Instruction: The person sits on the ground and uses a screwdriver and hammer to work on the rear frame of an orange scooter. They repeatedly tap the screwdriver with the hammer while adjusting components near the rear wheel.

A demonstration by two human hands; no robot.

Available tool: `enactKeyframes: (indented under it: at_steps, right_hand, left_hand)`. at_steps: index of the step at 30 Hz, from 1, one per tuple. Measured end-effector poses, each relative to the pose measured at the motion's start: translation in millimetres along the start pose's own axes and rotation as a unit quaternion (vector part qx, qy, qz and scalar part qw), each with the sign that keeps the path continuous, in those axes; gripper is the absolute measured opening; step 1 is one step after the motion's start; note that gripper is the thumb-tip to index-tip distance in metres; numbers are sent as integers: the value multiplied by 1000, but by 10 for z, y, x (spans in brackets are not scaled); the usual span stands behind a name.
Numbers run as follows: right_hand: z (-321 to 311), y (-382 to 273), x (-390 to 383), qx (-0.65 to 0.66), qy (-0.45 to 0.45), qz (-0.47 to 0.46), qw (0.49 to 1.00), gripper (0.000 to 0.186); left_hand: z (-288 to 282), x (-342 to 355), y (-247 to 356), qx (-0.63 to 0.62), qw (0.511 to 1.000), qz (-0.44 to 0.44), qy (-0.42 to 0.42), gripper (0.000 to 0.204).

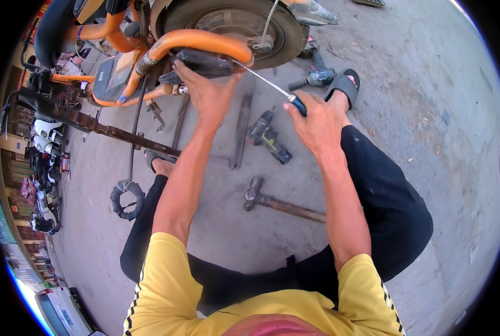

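An orange electric scooter [205, 39] stands in front of me, its bent tube frame running across the rear wheel [286, 36]. Under that tube sits a dusty black, block-like part [208, 64]. My left hand [205, 95] grips it from below, fingers at its left side and thumb toward the right. Closed round the dark blue handle of a screwdriver [269, 84] is my right hand [320, 120]. The long shaft slants up and left, and its tip meets the right end of the black part, just below the tube. The exact contact point is too small to make out.
Between my legs lie a cordless drill [269, 137] and a wooden-handled hammer [283, 206]. Another power tool [318, 77] rests beside my right sandal [344, 87]. A rusty metal bar [121, 131] and a black ring-shaped piece [128, 200] are at left. Parked scooters [47, 137] stand farther left.
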State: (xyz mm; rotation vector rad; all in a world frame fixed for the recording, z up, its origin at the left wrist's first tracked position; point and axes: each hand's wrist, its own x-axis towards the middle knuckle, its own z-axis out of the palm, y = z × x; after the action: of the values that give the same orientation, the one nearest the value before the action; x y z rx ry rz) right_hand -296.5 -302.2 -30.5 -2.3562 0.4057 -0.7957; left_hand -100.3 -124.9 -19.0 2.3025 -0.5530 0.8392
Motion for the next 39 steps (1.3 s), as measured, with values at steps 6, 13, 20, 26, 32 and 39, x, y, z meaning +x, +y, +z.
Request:
enactKeyframes:
  at_steps: [6,13,20,26,32,39]
  right_hand:
    - [-347,151,689,-97,-42,-126,986,41]
    - [-294,225,1220,-94,-58,-193,975,49]
    - [-129,374,1273,-38,-44,-164,985,49]
    - [-132,388,1140,-12,-27,-100,995,42]
    - [-92,371,895,-40,-91,-35,994,32]
    - [303,545,445,-138,-359,54,921,26]
  left_hand:
    - [175,18,36,6,999,-5,37,156]
    - [89,28,-22,50,999,-17,4,153]
    - [74,18,126,96,994,-36,-27,146]
    - [93,41,61,93,995,-2,-32,146]
    - [113,28,4,53,998,1,-45,144]
    - [94,28,-15,-7,998,0,-61,145]
